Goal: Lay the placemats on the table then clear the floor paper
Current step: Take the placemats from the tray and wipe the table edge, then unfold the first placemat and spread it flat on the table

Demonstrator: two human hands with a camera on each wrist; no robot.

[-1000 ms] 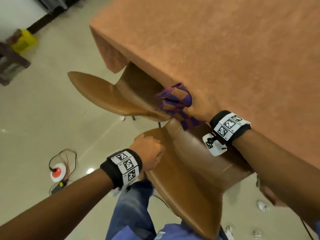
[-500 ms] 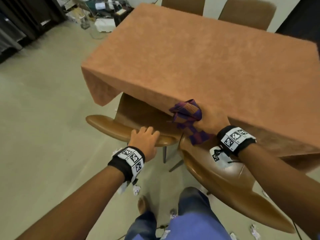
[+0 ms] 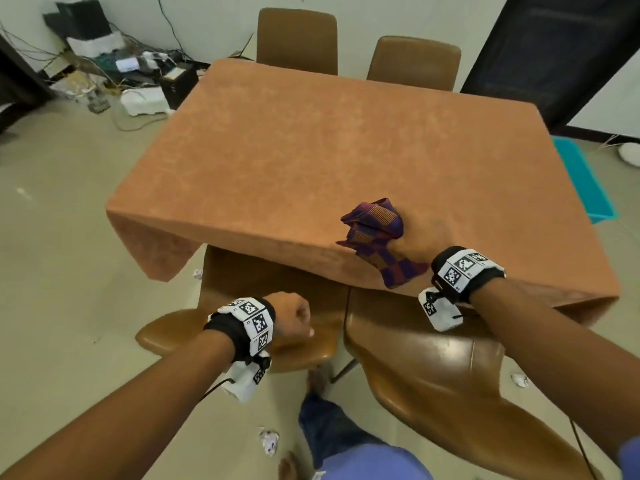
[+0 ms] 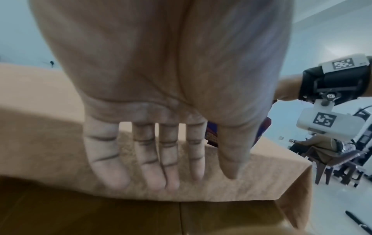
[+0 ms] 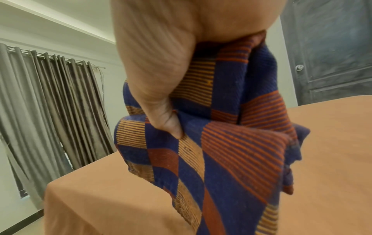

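1. Our right hand (image 5: 161,79) clutches the bunched placemats (image 3: 375,233), thumb pressed into the purple-and-orange checked cloth, right over the near edge of the table (image 3: 277,161).
2. Our left hand (image 3: 292,318) hovers over a brown chair (image 3: 239,327), holding nothing; the wrist view shows its fingers (image 4: 149,152) stretched straight and slightly spread.
3. One tail of the cloth hangs down past the table edge.
4. The table wears an orange-brown cover, bare apart from the bundle.
5. A second brown chair (image 3: 433,375) sits under our right arm.
6. Crumpled bits of paper (image 3: 268,441) lie on the floor (image 3: 69,271) near our feet.
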